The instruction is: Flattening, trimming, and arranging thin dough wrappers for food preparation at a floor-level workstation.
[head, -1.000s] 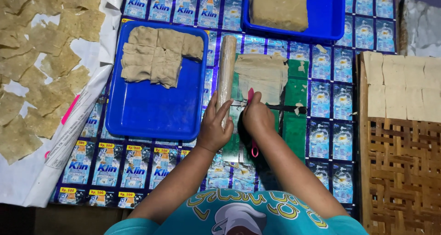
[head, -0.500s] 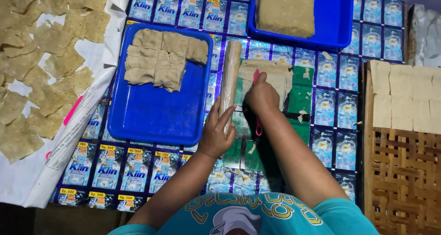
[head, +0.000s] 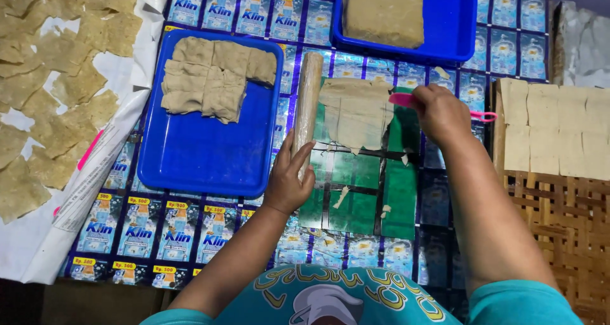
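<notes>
Head view, the only one we have. Left hand point(head: 287, 185) rests on the lower end of the roller point(head: 308, 112), fingers curled around it from the right, grip partly closed on it. The roller lies lengthwise, top end near the far tray, just right of the near tray's edge.

Right hand point(head: 443, 114) is closed around a pink tool point(head: 406, 100); its pink tip pokes out to the left over the dough sheet point(head: 353, 112), and a thin pink loop sticks out on the right. We can't tell if the tip touches the dough.

The dough sheet lies flat on the green board point(head: 356, 191), covering its upper part, just right of the roller. It looks scored into rectangles. A few dough scraps sit on the bare green lower part.

Near blue tray point(head: 203, 160), left of the roller: a pile of folded dough pieces point(head: 213, 77) in its upper half, lower half bare. Far blue tray point(head: 454, 26): a tan dough block point(head: 384, 10).

The desk is covered with a sachet-print mat point(head: 165, 230). Far left: white sheet point(head: 76, 198) carrying many thin dried squares point(head: 44, 90), laid out loosely. Right: woven rack point(head: 559, 223) with pale cut squares point(head: 559, 128) in neat rows on its upper part.
</notes>
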